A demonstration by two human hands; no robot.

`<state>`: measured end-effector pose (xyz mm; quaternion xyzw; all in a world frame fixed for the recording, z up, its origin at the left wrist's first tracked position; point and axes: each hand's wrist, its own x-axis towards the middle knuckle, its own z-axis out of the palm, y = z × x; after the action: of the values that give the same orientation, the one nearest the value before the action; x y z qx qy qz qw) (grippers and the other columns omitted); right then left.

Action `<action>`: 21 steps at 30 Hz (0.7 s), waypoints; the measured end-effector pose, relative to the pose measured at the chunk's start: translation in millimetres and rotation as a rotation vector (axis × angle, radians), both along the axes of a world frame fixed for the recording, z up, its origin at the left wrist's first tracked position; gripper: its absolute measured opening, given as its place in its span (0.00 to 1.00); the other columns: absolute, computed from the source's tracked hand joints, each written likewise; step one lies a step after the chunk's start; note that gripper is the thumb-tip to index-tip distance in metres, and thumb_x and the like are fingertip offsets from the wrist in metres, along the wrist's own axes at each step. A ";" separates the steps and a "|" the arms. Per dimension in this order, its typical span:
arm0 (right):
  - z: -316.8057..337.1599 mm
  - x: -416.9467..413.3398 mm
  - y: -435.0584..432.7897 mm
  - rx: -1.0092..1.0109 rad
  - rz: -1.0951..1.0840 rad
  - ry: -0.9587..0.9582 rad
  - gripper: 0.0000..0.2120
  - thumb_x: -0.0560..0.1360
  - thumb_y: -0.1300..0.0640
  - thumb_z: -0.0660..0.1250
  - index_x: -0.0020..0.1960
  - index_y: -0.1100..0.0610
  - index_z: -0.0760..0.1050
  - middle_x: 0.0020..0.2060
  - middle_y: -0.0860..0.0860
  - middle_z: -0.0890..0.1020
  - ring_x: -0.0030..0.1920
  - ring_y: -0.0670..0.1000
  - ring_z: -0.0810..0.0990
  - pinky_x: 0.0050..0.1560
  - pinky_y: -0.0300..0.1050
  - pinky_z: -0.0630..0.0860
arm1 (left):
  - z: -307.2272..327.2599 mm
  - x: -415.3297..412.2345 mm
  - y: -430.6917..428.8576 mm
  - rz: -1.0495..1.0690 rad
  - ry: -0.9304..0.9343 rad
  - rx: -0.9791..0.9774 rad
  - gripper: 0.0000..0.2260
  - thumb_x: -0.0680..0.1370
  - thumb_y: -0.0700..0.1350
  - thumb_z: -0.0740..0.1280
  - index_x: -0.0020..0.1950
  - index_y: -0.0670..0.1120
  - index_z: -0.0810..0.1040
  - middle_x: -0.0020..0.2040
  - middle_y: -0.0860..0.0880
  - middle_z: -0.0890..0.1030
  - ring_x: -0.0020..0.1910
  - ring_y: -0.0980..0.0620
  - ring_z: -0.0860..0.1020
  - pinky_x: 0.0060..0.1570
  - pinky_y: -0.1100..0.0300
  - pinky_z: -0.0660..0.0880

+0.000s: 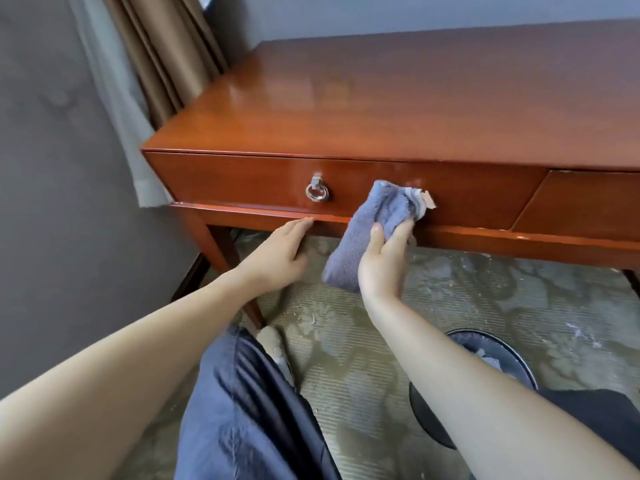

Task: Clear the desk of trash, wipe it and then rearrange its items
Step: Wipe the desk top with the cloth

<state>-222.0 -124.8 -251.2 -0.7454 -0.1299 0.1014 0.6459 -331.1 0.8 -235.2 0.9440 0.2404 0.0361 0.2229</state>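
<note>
Both bare arms were stretched out forward and a bit down, one coming in from the lower left and the other from the lower right. The left hand [280,252] was flat and relaxed, palm down, its fingers [300,224] straight with the tips touching the lower front edge of the desk [381,109]. The right hand [384,261] was curled round a blue cloth [367,216], thumb on the near side, pointing up at the desk front.
</note>
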 end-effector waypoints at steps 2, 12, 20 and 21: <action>-4.5 -32.4 22.9 0.035 0.215 0.000 0.17 0.83 0.55 0.57 0.71 0.51 0.65 0.62 0.50 0.77 0.58 0.50 0.76 0.55 0.45 0.70 | 10.4 -23.0 3.6 0.211 -0.099 -0.519 0.15 0.83 0.44 0.57 0.67 0.46 0.76 0.64 0.50 0.80 0.62 0.53 0.76 0.59 0.65 0.70; 60.2 -72.3 64.9 0.079 0.795 -0.177 0.41 0.76 0.59 0.71 0.78 0.40 0.51 0.73 0.44 0.69 0.72 0.45 0.69 0.71 0.47 0.67 | 74.2 -89.1 18.1 0.290 -0.488 -1.254 0.30 0.72 0.64 0.65 0.68 0.48 0.74 0.64 0.47 0.80 0.66 0.48 0.77 0.65 0.48 0.72; 116.7 -60.6 13.7 -0.020 0.679 0.026 0.27 0.76 0.55 0.72 0.72 0.54 0.68 0.63 0.53 0.78 0.59 0.51 0.79 0.57 0.46 0.77 | 97.8 -99.0 -23.5 0.425 -0.578 -1.244 0.10 0.81 0.49 0.65 0.60 0.48 0.77 0.56 0.46 0.83 0.56 0.48 0.80 0.56 0.52 0.76; 118.7 -60.7 6.3 -0.057 0.653 0.028 0.26 0.75 0.51 0.72 0.70 0.54 0.70 0.62 0.52 0.77 0.59 0.51 0.78 0.55 0.45 0.76 | 101.0 -102.0 -27.6 0.438 -0.589 -1.259 0.09 0.81 0.50 0.65 0.58 0.48 0.78 0.55 0.46 0.83 0.55 0.48 0.81 0.55 0.52 0.77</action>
<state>-282.7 -118.5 -132.5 -0.6808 -0.3503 0.3169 0.5598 -433.1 -26.8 -134.1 0.5181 0.3291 0.1874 0.7669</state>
